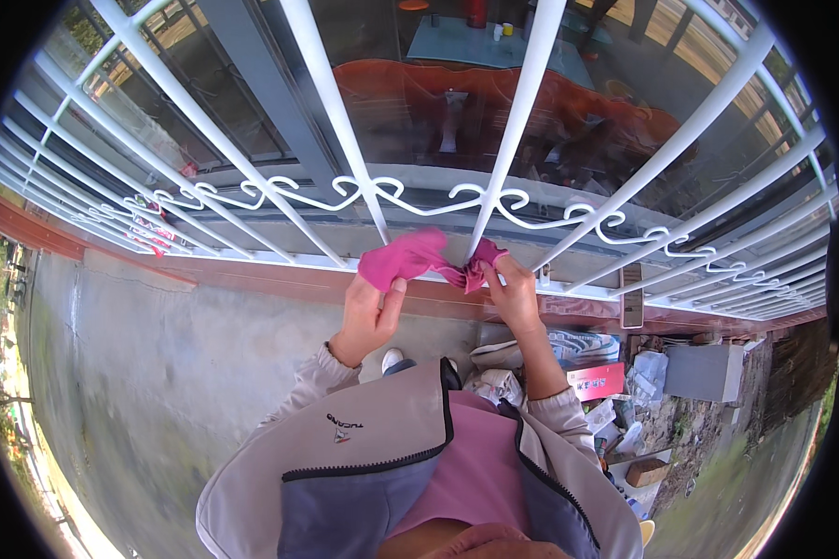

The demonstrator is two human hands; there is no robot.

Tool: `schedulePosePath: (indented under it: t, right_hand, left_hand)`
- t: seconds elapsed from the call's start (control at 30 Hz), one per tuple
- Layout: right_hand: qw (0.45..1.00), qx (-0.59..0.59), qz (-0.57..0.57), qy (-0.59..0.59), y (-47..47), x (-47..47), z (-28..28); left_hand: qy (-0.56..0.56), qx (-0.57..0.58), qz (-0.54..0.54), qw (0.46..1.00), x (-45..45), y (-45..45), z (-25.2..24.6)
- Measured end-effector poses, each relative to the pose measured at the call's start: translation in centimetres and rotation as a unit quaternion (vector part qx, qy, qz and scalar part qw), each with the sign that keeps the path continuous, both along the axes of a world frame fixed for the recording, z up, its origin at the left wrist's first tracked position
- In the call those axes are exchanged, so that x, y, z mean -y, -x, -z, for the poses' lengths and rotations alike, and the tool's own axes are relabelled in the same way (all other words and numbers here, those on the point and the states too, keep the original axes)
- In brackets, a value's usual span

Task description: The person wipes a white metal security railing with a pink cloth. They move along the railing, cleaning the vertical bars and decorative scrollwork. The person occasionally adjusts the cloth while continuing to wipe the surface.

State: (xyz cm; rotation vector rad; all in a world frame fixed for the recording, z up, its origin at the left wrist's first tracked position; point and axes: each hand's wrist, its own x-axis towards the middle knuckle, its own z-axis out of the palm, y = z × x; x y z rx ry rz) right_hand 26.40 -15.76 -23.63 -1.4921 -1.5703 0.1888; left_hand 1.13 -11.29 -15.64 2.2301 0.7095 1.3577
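Note:
A pink cloth (419,257) stretches between my two hands at the bottom rail of a white metal window grille (507,150). The fingers of my left hand (372,314) are covered by the cloth, with the thumb showing on the near side. My right hand (517,297) pinches the bunched right end of it, close to the foot of an upright bar. Part of the cloth lies in front of the bars; whether it wraps fully around one is hidden. Scrolled white metalwork (433,207) runs across the bars just beyond my hands.
Behind the grille is window glass, with a brown wooden table (391,80) visible. A padlock (545,274) hangs right of my hand, near a dark flat rectangular object (631,297). Boxes, including a red one (596,381), and a grey block (703,372) lie at lower right.

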Motion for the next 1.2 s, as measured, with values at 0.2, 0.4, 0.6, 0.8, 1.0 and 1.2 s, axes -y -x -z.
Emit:
schedulePosePath:
  t: [0.2,0.4,0.6,0.8,1.0,1.2]
  right_hand:
    - [0.989,-0.118,0.042,-0.078,2.3,-2.7,-5.4]
    - [0.998,-0.064,0.012,-0.01,3.1,-2.1,-2.2]
    - [0.998,-0.021,0.056,-0.019,2.2,-1.0,-0.8]
    - [0.952,-0.296,0.06,-0.038,2.3,0.4,-3.0]
    - [0.982,-0.189,0.006,-0.021,3.8,-1.6,-4.2]
    - [0.989,-0.105,0.062,0.078,2.2,2.4,-0.1]
  left_hand:
    - [0.006,0.068,-0.124,0.99,-0.9,0.8,-0.8]
    - [-0.087,-0.051,-0.132,0.986,-2.4,-0.8,5.9]
    - [0.244,0.262,-0.033,0.933,-0.7,3.2,9.2]
    - [0.055,0.182,-0.164,0.968,-0.2,4.2,3.5]
    - [0.083,0.123,-0.071,0.986,-3.7,-1.2,8.8]
    - [0.085,0.119,-0.057,0.988,-1.1,1.8,10.8]
